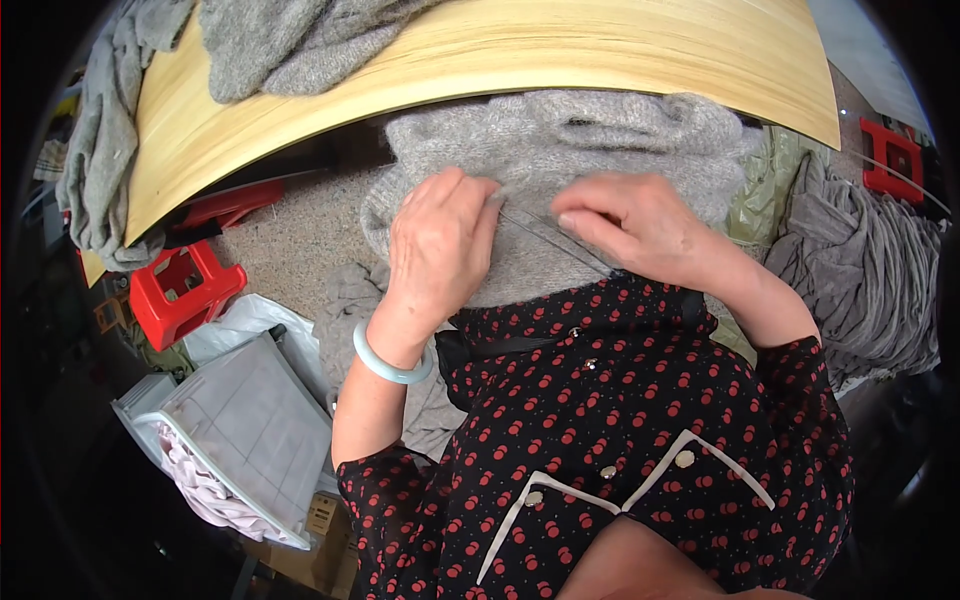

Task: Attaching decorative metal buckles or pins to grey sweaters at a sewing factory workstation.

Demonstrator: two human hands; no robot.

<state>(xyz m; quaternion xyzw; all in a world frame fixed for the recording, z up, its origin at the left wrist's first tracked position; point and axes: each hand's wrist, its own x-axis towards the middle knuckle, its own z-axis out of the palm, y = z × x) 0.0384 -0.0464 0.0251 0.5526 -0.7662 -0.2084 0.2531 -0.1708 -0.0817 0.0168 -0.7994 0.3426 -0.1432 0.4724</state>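
A fuzzy grey knitted garment point(560, 140) lies bunched across my lap, against the table's near edge. My left hand point(437, 238) rests on it, thumb and forefinger pinched together. Thin dark thread point(555, 238) leaves those fingertips and slants down to the right in two strands, passing below my right hand. Slightly to the right, my right hand point(645, 228) hovers close over the knit with its fingers curled in. Whether anything small sits in the right fingertips is hidden. A pale bangle point(388, 362) circles my left wrist.
Ahead stands a light wooden table point(600, 45) with more grey knitwear point(290, 50) on it. At left are a red plastic stool point(185, 292) and a whitish plastic bin point(250, 420) holding pale cloth. A grey knit pile point(860, 270) and another red stool point(890, 160) stand at right.
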